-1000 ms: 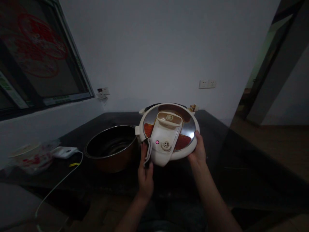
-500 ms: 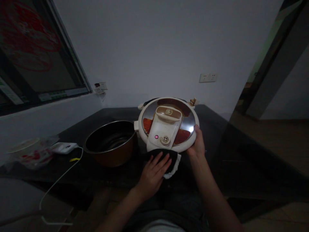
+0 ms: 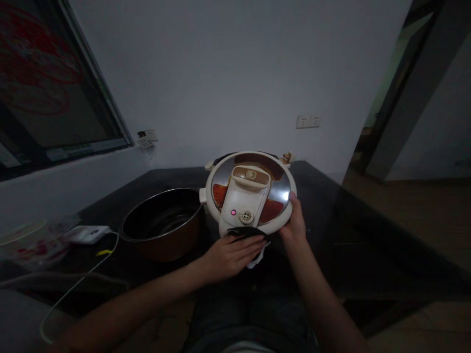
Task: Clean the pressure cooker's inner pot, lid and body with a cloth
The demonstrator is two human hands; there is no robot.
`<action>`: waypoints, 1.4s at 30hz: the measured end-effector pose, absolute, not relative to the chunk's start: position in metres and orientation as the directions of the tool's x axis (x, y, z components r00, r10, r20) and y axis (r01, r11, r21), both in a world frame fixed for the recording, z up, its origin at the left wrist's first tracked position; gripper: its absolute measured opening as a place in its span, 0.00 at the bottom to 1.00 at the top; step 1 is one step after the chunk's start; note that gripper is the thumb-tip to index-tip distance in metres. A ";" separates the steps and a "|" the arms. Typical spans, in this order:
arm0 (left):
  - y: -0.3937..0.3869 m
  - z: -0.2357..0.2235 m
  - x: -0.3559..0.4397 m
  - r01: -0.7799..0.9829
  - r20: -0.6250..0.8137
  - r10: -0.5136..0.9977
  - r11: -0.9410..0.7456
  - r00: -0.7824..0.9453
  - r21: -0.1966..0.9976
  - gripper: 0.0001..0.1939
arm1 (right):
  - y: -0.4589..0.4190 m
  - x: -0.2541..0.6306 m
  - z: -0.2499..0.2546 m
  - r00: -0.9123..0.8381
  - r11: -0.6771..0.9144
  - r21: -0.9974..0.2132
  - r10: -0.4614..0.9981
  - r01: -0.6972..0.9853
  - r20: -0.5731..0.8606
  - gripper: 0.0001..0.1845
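A round white and silver cooker lid point(image 3: 253, 191) with a cream handle stands tilted towards me over the dark table. My right hand point(image 3: 292, 223) grips its lower right rim. My left hand point(image 3: 230, 252) lies with fingers flat on a dark cloth with a white edge point(image 3: 253, 240), pressed against the lid's bottom rim. Left of the lid stands a dark inner pot point(image 3: 164, 223), open and empty-looking.
The dark table point(image 3: 331, 211) runs back to a white wall with sockets point(image 3: 307, 120). At the left lie a white charger with cable point(image 3: 86, 234) and a bagged bowl point(image 3: 22, 242). A window point(image 3: 44, 83) is on the left, a doorway point(image 3: 405, 98) on the right.
My left hand moved from the lid's left edge round to its bottom rim, with the cloth now spread under flat fingers. The view shifted slightly; the lid stays in my right hand.
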State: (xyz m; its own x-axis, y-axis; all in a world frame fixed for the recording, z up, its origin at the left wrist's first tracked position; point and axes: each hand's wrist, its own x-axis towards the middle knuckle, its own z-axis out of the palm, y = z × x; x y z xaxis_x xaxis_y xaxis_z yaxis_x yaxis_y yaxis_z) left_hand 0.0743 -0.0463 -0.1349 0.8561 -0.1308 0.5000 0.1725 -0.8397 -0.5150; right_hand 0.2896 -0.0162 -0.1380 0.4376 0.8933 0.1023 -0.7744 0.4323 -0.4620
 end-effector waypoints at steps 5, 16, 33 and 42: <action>-0.037 -0.114 0.060 -0.038 0.247 -0.241 -0.784 0.939 -0.619 0.12 | -0.015 0.292 -0.140 0.447 0.441 -0.472 0.888 -0.763 0.107 0.17; -0.027 -0.075 0.063 -0.291 0.041 -0.371 -0.788 0.928 -0.543 0.12 | -0.021 0.286 -0.132 0.457 0.442 -0.455 0.886 -0.773 0.083 0.17; -0.014 -0.096 0.046 -0.477 -0.124 -0.466 -0.801 0.876 -0.361 0.13 | -0.021 0.288 -0.136 0.457 0.452 -0.471 0.882 -0.758 0.112 0.17; -0.020 -0.098 -0.022 0.583 0.689 0.534 -0.788 0.490 0.196 0.12 | -0.020 0.287 -0.135 0.439 0.424 -0.456 0.895 -0.783 0.079 0.18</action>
State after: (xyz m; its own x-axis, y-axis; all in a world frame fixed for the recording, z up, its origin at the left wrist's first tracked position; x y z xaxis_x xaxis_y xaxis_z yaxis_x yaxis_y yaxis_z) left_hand -0.0222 -0.0198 -0.0976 0.4903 0.5343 0.6885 0.5833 -0.7882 0.1963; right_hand 0.2870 -0.0202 -0.1346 0.4389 0.8950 0.0791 -0.7826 0.4241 -0.4558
